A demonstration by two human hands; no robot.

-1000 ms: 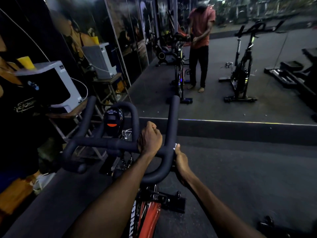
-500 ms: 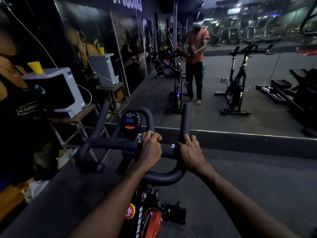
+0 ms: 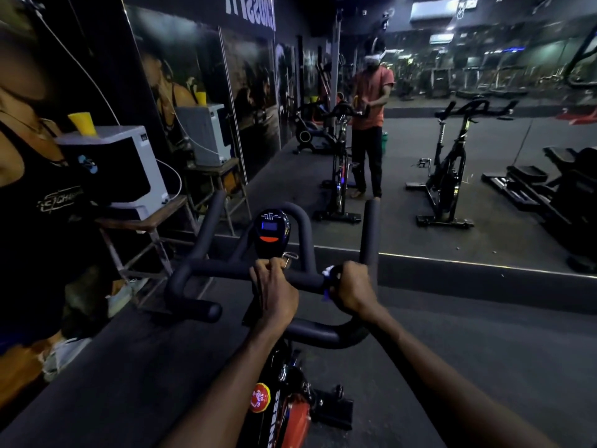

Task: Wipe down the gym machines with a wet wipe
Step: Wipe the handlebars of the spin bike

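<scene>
— Left hand (image 3: 274, 292): what's it doing?

— Fingers curled over the crossbar of the handlebar (image 3: 226, 270), just below the small display (image 3: 270, 228) of the exercise bike (image 3: 290, 412). It grips the bar near the middle.

— And the right hand (image 3: 353, 287)?

— Wrapped round the bar at its right end, where the upright horn starts. A bit of white wet wipe (image 3: 329, 271) pokes out at the thumb side, pressed between the palm and the bar (most of it is hidden under the fingers).

— So the wipe sits on the handlebar?

— Yes, against the right part of the crossbar, held there by that hand.

— Anything else in the head view?

— A big mirror (image 3: 484, 205) straight ahead on the wall, with its lower edge near the floor. It reflects the person in a red shirt (image 3: 371, 98) standing at the bike, and a second bike (image 3: 449, 176) to the right. At the left, a white machine (image 3: 129, 166) sits on a wooden stand (image 3: 151, 218), with a yellow cup (image 3: 82, 123) on its top.
</scene>
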